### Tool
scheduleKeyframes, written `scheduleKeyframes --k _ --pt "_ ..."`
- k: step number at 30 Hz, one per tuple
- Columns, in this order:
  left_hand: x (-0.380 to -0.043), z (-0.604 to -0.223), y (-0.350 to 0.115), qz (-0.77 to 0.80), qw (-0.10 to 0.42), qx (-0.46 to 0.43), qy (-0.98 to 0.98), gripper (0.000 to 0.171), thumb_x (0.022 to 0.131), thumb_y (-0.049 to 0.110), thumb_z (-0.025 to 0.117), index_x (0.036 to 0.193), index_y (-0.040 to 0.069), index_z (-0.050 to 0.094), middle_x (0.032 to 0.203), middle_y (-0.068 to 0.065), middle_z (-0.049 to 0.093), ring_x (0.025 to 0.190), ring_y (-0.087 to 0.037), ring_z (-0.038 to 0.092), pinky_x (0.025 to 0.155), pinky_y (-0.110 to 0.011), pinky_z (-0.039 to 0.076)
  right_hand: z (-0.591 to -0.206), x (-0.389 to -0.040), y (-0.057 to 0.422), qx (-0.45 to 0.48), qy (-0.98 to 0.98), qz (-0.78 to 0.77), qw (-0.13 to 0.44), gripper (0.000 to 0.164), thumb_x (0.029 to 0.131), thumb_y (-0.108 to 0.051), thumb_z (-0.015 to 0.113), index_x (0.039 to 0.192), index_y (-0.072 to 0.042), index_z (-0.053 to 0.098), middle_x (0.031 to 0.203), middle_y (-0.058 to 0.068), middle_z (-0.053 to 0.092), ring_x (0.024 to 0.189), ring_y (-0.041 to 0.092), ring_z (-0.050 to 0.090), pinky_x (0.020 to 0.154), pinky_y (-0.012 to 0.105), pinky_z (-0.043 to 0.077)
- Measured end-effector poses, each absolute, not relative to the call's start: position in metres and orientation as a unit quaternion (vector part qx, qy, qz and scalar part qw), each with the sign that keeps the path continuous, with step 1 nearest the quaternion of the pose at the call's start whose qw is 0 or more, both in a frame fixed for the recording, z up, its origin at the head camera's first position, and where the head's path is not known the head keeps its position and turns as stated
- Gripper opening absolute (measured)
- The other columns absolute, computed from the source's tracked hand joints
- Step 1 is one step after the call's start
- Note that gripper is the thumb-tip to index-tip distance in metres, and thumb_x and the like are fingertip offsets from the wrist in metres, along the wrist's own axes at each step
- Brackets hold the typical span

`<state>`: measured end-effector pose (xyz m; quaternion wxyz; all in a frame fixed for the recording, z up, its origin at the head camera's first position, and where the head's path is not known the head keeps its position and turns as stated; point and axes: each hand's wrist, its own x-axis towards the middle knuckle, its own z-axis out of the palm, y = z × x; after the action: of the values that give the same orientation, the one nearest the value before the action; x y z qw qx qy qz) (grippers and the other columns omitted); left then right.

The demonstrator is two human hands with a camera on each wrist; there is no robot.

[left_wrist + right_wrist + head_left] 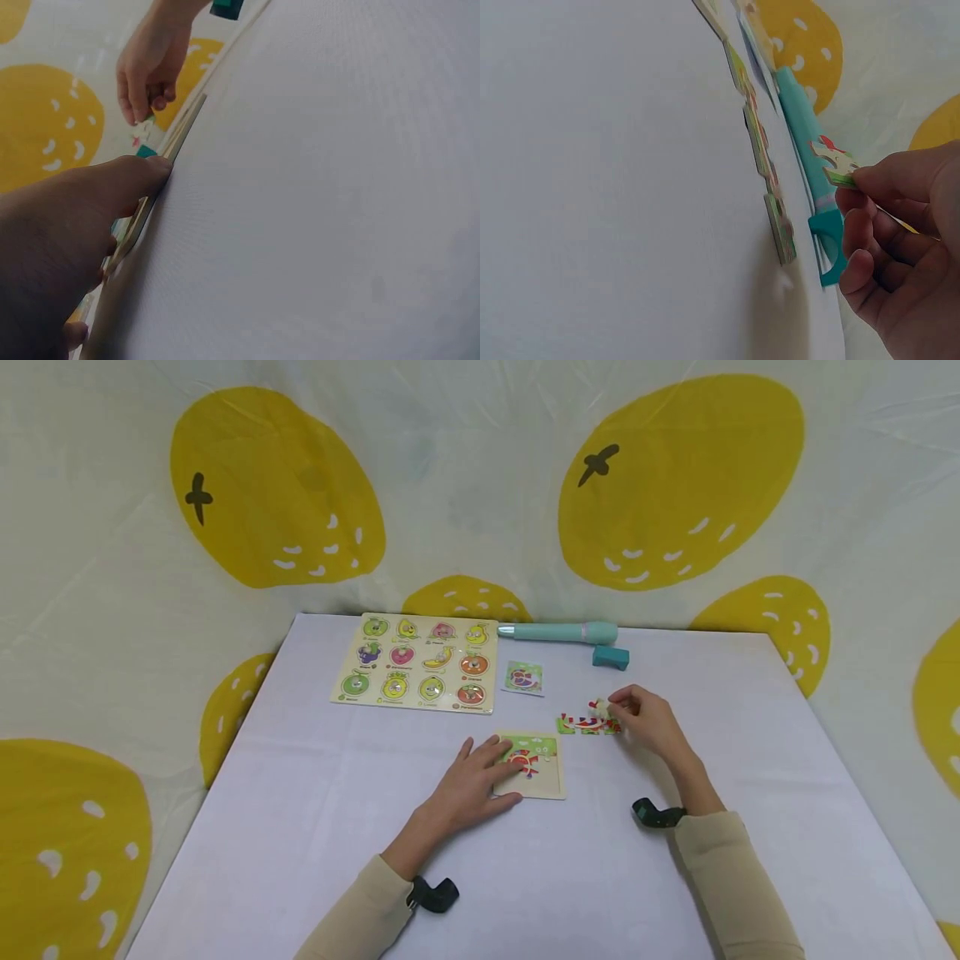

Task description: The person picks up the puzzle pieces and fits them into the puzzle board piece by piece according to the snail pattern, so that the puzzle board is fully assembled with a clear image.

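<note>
- Clearly, the right hand (651, 723) pinches a small green, white and red jigsaw piece (834, 163).
- Spread wide, the left hand (467, 785) touches the square pale-wooden puzzle tray (552, 787), left of and nearer than the right.
- Flat colourful pieces (587, 725) lie between.

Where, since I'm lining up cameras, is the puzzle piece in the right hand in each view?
Head: puzzle piece right of and below centre, pinched by right hand.
Left wrist: puzzle piece upper left, small, below right hand.
Right wrist: puzzle piece right of centre.
Shared landmark: teal block.
</note>
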<state>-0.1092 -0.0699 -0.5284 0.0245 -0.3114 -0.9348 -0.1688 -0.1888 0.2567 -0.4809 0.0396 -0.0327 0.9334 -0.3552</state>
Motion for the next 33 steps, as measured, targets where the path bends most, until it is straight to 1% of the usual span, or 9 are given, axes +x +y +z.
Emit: scheduleKeyframes --k 5,11,20,27,33 --pt "-0.108 -0.528 -0.07 -0.166 0.02 -0.309 -0.936 0.053 0.087 0.058 0.054 0.133 0.031 0.053 0.15 0.001 0.038 0.143 -0.02 0.029 0.118 -0.053 0.02 -0.479 -0.182 0.248 -0.047 0.931 -0.359 0.046 0.023 0.093 -0.026 0.057 0.109 -0.01 0.059 0.097 0.008 0.063 0.083 0.021 0.054 0.065 0.02 0.048" --pt "-0.109 -0.529 -0.07 -0.165 0.02 -0.309 -0.937 0.054 0.087 0.059 0.053 0.133 0.031 0.053 0.15 0.001 0.038 0.143 -0.02 0.028 0.118 -0.052 0.02 -0.481 -0.176 0.238 -0.067 0.929 -0.359 0.056 0.022 0.092 -0.026 0.058 0.108 -0.011 0.059 0.097 0.007 0.065 0.084 0.019 0.056 0.067 0.021 0.049" --pt "-0.109 -0.527 -0.07 -0.166 0.025 -0.312 -0.935 0.054 0.087 0.058 0.054 0.133 0.031 0.053 0.149 0.0 0.039 0.142 -0.022 0.03 0.117 -0.053 0.021 -0.478 -0.165 0.22 -0.082 0.929 -0.353 0.075 0.019 0.089 -0.025 0.062 0.104 -0.012 0.06 0.091 0.004 0.065 0.078 0.018 0.053 0.063 0.019 0.047" --pt "-0.109 -0.526 -0.07 -0.171 0.024 -0.313 -0.934 0.053 0.086 0.056 0.056 0.132 0.03 0.054 0.149 -0.001 0.04 0.142 -0.023 0.031 0.116 -0.054 0.022 -0.478 -0.157 0.208 -0.131 0.919 -0.361 0.087 0.016 0.087 -0.019 0.064 0.101 -0.009 0.063 0.083 0.003 0.062 0.073 0.015 0.051 0.059 0.019 0.045" --pt "-0.109 -0.526 -0.07 -0.167 0.024 -0.314 -0.934 0.053 0.087 0.056 0.055 0.133 0.03 0.054 0.149 0.0 0.039 0.142 -0.023 0.03 0.117 -0.054 0.022 -0.479 -0.153 0.2 -0.165 0.913 -0.36 0.096 0.012 0.086 -0.016 0.066 0.096 -0.01 0.064 0.079 0.0 0.062 0.069 0.011 0.051 0.058 0.018 0.045"
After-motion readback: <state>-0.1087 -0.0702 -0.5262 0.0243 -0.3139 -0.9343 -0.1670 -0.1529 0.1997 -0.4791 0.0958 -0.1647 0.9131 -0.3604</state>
